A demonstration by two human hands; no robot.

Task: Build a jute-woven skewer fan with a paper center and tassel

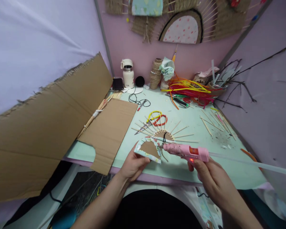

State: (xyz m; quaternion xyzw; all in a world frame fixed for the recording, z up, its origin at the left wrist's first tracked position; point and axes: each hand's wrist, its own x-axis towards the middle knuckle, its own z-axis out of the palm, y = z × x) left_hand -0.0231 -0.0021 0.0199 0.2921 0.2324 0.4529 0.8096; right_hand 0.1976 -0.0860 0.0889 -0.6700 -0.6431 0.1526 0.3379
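My right hand is closed round the grip of a pink glue gun, whose nozzle points left at a half-round cardboard piece edged with patterned fabric. A clear glue stick sticks out of the gun's back to the right. My left hand grips that cardboard piece from below, near the table's front edge. Just behind it lies a half-round cardboard fan of wooden skewers.
Large cardboard sheets cover the left side. Scissors lie behind the fan. Loose skewers sit at the right, colourful pipe cleaners, twine rolls and a white flask at the back by the pink wall.
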